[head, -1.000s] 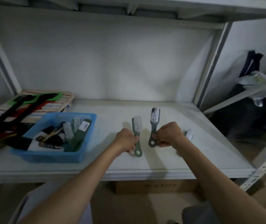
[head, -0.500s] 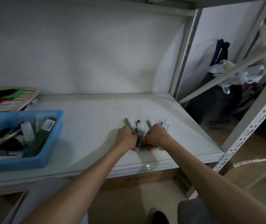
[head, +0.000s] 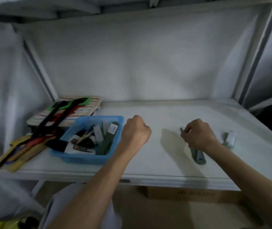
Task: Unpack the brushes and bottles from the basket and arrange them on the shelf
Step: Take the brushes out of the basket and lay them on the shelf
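A blue basket [head: 82, 158] stands on the white shelf [head: 156, 162] at the left, holding several brushes and dark bottles. My left hand [head: 136, 130] hovers as an empty fist just right of the basket. My right hand [head: 198, 135] rests closed over green-handled brushes [head: 198, 157] that lie on the shelf, their handles sticking out toward me. Another green brush with white bristles [head: 229, 139] lies alone to the right of that hand. The frame is blurred.
A striped wooden board with black, green and red straps [head: 65, 111] lies behind and left of the basket. Yellowish wooden pieces [head: 19, 152] sit at the shelf's left front. Metal uprights [head: 254, 52] frame the shelf. A cardboard box [head: 190, 194] sits below.
My left hand has let go of its brush and moved left toward the basket. The right hand stays on the brushes on the shelf. The view has swung back to the left.
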Motion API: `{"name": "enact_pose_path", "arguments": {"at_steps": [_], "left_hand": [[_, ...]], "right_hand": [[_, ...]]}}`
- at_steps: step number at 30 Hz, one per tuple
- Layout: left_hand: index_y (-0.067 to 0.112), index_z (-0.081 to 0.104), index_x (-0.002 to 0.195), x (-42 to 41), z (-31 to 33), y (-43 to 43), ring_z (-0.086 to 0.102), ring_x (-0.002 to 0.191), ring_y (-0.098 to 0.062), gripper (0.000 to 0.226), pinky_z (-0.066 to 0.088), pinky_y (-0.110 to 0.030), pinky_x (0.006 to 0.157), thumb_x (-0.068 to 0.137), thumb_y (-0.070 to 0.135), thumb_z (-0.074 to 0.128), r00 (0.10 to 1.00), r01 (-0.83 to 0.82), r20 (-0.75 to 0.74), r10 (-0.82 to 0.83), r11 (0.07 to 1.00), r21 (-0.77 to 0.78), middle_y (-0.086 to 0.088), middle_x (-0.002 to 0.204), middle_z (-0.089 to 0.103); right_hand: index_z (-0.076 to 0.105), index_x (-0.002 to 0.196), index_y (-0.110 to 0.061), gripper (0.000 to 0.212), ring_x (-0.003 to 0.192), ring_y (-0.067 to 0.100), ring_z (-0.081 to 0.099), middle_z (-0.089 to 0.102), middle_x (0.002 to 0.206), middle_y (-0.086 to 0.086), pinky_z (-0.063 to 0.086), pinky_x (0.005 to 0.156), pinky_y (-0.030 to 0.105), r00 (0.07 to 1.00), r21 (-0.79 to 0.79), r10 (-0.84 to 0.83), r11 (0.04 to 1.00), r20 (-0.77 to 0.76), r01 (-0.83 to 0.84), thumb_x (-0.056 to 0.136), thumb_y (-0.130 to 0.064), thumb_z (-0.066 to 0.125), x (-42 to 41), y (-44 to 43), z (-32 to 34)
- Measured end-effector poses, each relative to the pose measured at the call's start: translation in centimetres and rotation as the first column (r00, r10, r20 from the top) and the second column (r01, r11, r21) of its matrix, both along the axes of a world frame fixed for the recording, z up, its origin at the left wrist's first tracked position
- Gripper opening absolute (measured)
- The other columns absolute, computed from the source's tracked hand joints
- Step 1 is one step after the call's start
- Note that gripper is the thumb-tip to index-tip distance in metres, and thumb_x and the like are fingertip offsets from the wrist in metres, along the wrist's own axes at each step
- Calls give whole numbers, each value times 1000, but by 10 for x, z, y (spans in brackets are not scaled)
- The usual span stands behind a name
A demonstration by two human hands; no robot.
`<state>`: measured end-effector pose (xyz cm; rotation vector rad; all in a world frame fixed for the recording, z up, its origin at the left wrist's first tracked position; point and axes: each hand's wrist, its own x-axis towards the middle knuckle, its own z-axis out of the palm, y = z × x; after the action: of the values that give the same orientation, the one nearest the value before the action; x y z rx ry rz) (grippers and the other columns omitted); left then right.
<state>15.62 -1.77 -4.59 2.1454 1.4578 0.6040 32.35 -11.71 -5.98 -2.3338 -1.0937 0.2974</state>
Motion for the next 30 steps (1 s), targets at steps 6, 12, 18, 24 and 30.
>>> {"name": "enact_pose_path", "arguments": {"at_steps": [6,12,18,24,30], "left_hand": [[3,59,82,-116,13,53,60,64,-24,6,39,-24,51,82,9,58,950,-310,-13,312,948,66,-10,75,63],[7,63,92,-147,-13,64,63,73,-23,26,46,-30,56,86,32,60,954,-236,-221,201,961,-146,-6,79,65],[9,69,93,-147,-12,78,66,77,-23,20,49,-31,63,85,24,57,970,-98,-241,33,959,-265,-7,84,71],[10,66,101,-137,-21,97,64,81,-25,21,47,-29,65,94,22,51,974,-70,-227,-1,950,-304,-11,94,68],[11,58,75,-126,-15,93,56,61,-22,29,42,-26,47,98,28,50,985,-170,-43,168,889,-426,-10,71,59]], "right_hand": [[74,78,-1,21,77,29,70,74,81,13,58,75,37,942,220,310,935,-127,-278,87,-12,58,-88,59,12],[65,97,-2,23,96,35,62,65,100,20,44,74,30,906,85,422,904,-36,-418,86,-18,52,-171,111,-3],[54,127,-12,42,124,33,32,36,137,17,28,102,40,817,-302,435,893,379,-335,88,-28,54,-214,130,-17],[58,118,-13,33,122,33,33,41,133,14,28,101,39,949,-146,268,958,164,-245,85,-17,55,-224,146,-18],[64,94,-3,24,109,35,42,57,110,14,34,91,40,976,145,144,982,-163,-121,82,-18,52,-217,142,-15]]}}
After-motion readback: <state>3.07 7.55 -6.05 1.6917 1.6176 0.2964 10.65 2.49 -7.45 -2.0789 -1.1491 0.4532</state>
